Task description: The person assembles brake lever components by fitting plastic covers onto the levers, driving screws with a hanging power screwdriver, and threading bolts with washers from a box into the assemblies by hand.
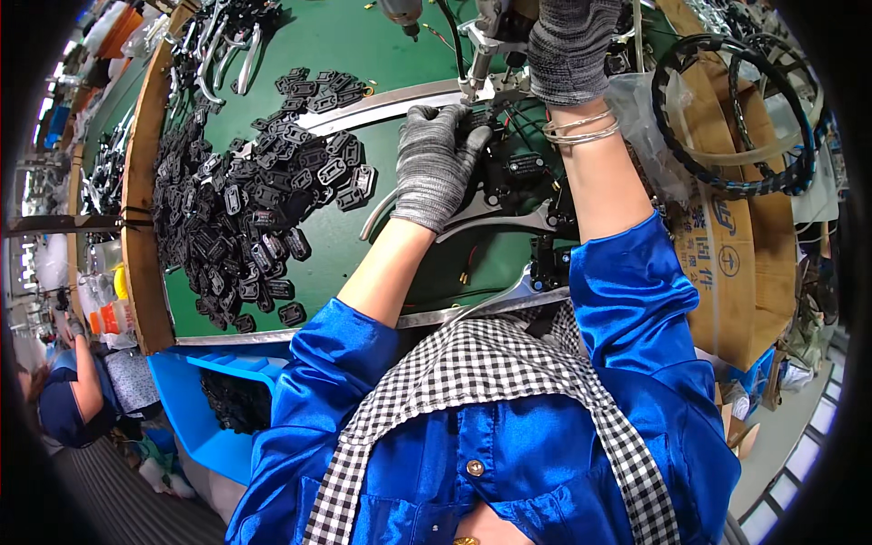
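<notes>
My left hand, in a grey knitted glove, lies at the base of an upright metal machine spindle. Its fingers are curled and closed at the spindle's lower tip, and what they hold is hidden. My right hand, gloved the same way, is raised beside the machine at the top edge, its fingers out of sight. Near my left thumb are black lever assemblies with thin wires. A curved silver lever lies just nearer to me.
Small black plates are heaped on the green tabletop, left. Silver levers lie behind them against a wooden rail. A power tool hangs above. Right are black hoops and a carton; lower left, a blue bin.
</notes>
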A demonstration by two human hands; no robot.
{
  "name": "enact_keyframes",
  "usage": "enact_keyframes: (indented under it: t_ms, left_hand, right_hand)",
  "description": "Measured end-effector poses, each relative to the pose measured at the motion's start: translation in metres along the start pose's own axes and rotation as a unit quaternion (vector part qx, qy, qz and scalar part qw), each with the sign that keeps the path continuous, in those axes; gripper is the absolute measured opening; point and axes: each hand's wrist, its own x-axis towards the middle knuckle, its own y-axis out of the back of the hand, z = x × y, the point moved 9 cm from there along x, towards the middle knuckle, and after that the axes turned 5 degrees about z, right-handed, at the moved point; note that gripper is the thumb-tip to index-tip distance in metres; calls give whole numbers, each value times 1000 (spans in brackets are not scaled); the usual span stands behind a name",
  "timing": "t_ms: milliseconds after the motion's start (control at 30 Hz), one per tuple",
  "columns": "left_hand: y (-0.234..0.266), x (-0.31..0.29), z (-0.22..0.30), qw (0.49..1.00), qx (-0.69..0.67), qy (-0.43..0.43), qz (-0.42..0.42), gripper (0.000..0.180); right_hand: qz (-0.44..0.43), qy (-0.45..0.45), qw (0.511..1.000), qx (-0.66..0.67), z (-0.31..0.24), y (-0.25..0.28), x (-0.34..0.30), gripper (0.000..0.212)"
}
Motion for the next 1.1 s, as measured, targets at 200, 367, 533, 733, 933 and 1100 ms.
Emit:
enact_keyframes:
  t_ms: [200,367,533,733,933,1100]
  left_hand:
    - [0,-1,2,1000,10,-8,6,38]
    - [1,-4,2,999,30,-23,24,35]
    - [-3,-7,1,1000,12,-24,9,40]
    - [0,-5,11,999,-21,-9,-27,40]
    - [-3,-3,6,999,-25,-3,-29,44]
    - [-3,-4,10,999,-9,-46,-10,32]
  right_hand:
    - [7,17,1000,-1,5,4,-1,35]
    - [10,20,1000,-6,9,4,-4,35]
    - [14,19,1000,-13,10,14,3,35]
    - [-11,19,1000,-2,-6,5,17,35]
    - [-11,7,1000,7,10,-2,4,35]
    - [-4,7,1000,3,16,-3,-4,36]
